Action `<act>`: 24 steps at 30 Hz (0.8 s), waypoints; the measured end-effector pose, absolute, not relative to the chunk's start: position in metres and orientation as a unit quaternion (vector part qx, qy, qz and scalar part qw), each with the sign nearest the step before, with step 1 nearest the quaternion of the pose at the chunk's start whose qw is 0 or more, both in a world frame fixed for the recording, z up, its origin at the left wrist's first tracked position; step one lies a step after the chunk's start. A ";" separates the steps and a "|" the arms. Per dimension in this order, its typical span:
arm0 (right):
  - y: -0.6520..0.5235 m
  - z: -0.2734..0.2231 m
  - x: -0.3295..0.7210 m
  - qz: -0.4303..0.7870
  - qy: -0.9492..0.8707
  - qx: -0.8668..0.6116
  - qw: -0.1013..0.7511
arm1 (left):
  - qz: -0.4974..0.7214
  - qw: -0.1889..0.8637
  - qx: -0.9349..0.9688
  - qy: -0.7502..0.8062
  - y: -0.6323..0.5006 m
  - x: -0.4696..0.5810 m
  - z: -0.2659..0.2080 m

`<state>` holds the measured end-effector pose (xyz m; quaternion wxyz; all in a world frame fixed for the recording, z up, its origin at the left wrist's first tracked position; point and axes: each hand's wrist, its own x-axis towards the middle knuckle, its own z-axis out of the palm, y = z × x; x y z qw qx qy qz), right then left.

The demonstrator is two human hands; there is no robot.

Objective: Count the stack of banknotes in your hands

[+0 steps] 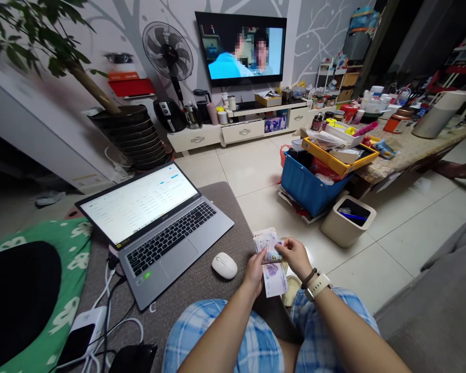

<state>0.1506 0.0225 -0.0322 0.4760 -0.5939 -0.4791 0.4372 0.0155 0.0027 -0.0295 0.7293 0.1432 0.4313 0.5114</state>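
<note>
A small stack of purple-toned banknotes [275, 280] is held in front of me, just above my knees. My left hand [253, 272] is closed around the stack's left side, with its thumb on top. At the upper right of the notes, my right hand [295, 254] pinches the edge of a banknote, its thumb and fingers together. The notes are partly fanned, some pointing up and one hanging lower. A white computer mouse [224, 266] lies left of my left hand on the grey padded seat. Beside it sits an open laptop [171, 228] with its screen lit.
A beige waste bin [347, 228] and a full blue crate [310, 181] stand on the tiled floor at right. Beyond them is a cluttered table [415, 142]. White cables [130, 321] and a phone [76, 342] lie at lower left. A television [243, 52] hangs ahead.
</note>
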 end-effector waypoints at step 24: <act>0.007 -0.008 0.152 0.519 -0.490 -0.491 0.500 | 0.503 0.749 0.092 0.422 0.004 0.015 -0.039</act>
